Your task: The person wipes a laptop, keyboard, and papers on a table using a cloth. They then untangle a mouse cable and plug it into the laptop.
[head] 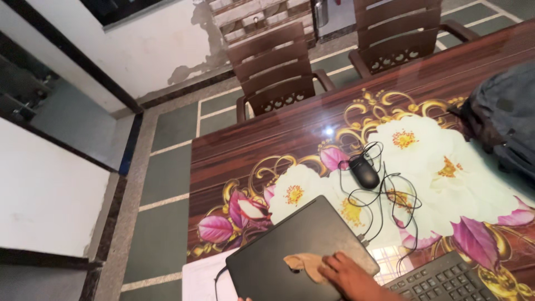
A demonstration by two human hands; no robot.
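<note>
Observed from the head camera: a closed dark laptop (pixel 295 251) lies at the 6 o'clock edge of a glossy floral-printed table (pixel 267 139), its lid up and tilted toward 1 o'clock. The right hand (pixel 348 273) enters from about 5 o'clock and lies flat on the lid, fingers extended and together, pressing a small tan cloth (pixel 304 263) against the surface — not clamped around anything, merely bearing down on it. The left hand is barely in view; a sliver of fingertip shows at the bottom edge near 6 o'clock, and its state cannot be told.

Judgement: the step in hand appears to be wiping the laptop lid, with the cloth near the lid's lower middle. Much of the lid toward 12 o'clock lies beyond the cloth. The next move would call for even, flat pressure as the cloth sweeps toward the far corners, with the laptop kept from sliding on the slick tabletop.

Surroundings: a black wired mouse (pixel 364 171) with its cable loosely tangled lies at 1 o'clock of the laptop — apart from it. A black keyboard (pixel 440 281) sits at 4 o'clock, a dark backpack (pixel 501 122) at 2 o'clock.
</note>
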